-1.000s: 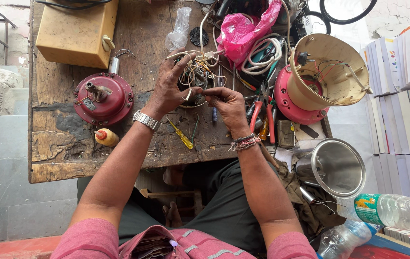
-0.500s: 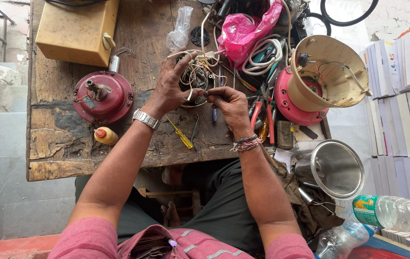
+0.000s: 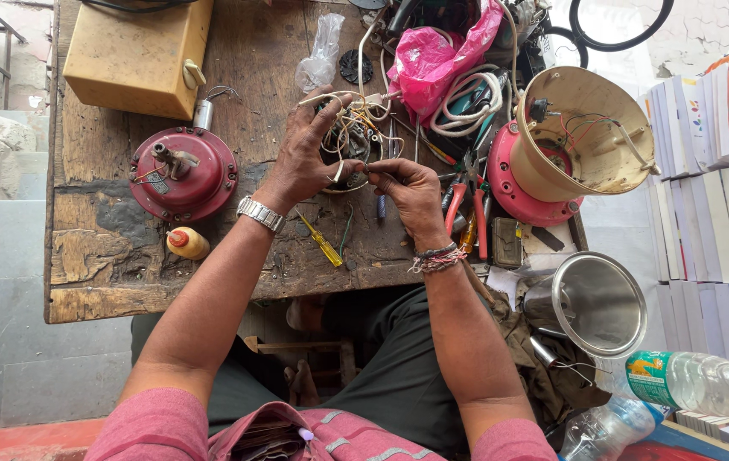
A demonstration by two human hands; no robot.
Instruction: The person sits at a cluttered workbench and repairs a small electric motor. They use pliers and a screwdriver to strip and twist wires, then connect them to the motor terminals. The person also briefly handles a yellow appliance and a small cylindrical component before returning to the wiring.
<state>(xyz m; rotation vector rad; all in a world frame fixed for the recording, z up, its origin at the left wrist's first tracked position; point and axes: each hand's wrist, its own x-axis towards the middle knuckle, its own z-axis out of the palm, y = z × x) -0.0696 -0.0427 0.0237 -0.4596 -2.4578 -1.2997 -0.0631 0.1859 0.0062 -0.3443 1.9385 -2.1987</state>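
Left hand [image 3: 305,158] grips the wired motor coil [image 3: 349,141]; right hand [image 3: 411,189] now pinches a wire at its edge, barely shifted from a second ago. Yellow screwdriver [image 3: 322,241] lies just below on the surface [image 3: 91,265].

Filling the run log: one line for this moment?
left hand: on wire bundle | right hand: pinching a wire | bench: red motor, screwdriver, pliers
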